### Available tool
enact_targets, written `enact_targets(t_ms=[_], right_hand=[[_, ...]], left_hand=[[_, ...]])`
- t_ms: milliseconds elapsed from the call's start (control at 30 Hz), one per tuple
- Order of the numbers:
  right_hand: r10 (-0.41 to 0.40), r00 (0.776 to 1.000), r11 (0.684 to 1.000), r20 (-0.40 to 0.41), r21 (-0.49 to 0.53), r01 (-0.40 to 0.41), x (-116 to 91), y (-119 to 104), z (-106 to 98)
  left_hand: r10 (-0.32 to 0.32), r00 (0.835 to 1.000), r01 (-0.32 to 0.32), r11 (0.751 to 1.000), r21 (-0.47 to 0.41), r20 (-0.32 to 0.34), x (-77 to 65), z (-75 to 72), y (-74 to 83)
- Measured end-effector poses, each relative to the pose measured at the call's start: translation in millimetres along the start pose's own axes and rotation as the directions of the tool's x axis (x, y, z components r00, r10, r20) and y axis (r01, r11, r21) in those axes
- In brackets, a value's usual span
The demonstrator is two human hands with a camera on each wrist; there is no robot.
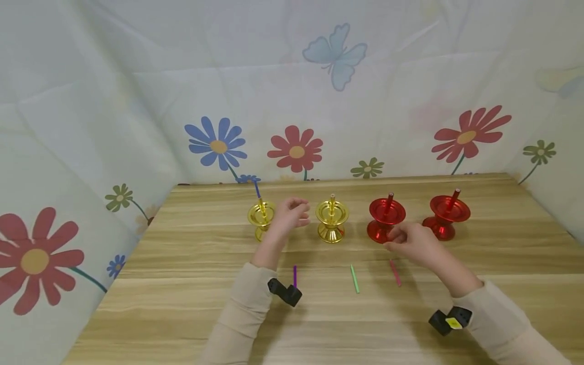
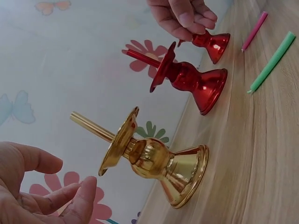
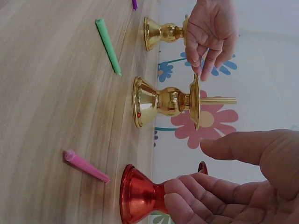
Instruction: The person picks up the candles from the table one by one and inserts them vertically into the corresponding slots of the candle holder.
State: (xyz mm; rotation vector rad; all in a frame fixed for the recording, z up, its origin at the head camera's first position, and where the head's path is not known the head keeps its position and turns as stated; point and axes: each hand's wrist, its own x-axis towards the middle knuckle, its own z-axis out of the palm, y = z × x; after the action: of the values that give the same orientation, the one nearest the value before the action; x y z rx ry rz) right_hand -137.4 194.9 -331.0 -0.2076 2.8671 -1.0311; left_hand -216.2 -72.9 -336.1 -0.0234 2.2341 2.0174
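My left hand [image 1: 289, 215] hovers between two gold candle holders, fingers loosely bent and holding nothing. The left gold holder [image 1: 261, 215] bears a thin blue candle [image 1: 257, 189] standing in its tube. The other gold holder [image 2: 154, 158] has a bare upright tube, close to my left fingertips in the left wrist view. My right hand [image 1: 417, 245] is in front of the left red candle holder [image 1: 387, 210], partly covering its foot. Thumb and fingers stand apart with nothing between them in the right wrist view. A pink candle [image 3: 86, 165] lies on the table near this hand.
A green candle [image 1: 355, 279] and a purple candle [image 1: 294, 276] lie on the wooden table [image 1: 173, 284]. Farthest right stands another red holder [image 1: 449, 210]. A flower-printed cloth [image 1: 255, 91] hangs behind the table. Each wrist wears a black camera.
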Motion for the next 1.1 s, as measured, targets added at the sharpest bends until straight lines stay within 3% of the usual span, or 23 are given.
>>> enact_targets(t_ms=[267,533,800,1100], right_hand=[[-0.054,0.998,0.999,0.037,0.002,0.054,4,8,15],[-0.01,0.999,0.999,0.047,-0.043,0.012,1,13,22],[0.059,0.991,0.998,0.123,-0.025,-0.056,-2,18,34],[0.025,0.988,0.999,0.15,-0.044,-0.018,-3,23,32]], left_hand=[[-0.023,1.0,0.023,1.0,0.013,0.006,4.3,1.4,-14.7],[-0.018,0.999,0.018,1.0,0.006,0.051,3.5,4.3,-16.8],[-0.008,0.998,0.009,1.0,-0.014,0.064,8.7,6.1,-22.6],[0.0,0.995,0.008,0.997,-0.075,0.096,9.7,16.5,-20.0]])
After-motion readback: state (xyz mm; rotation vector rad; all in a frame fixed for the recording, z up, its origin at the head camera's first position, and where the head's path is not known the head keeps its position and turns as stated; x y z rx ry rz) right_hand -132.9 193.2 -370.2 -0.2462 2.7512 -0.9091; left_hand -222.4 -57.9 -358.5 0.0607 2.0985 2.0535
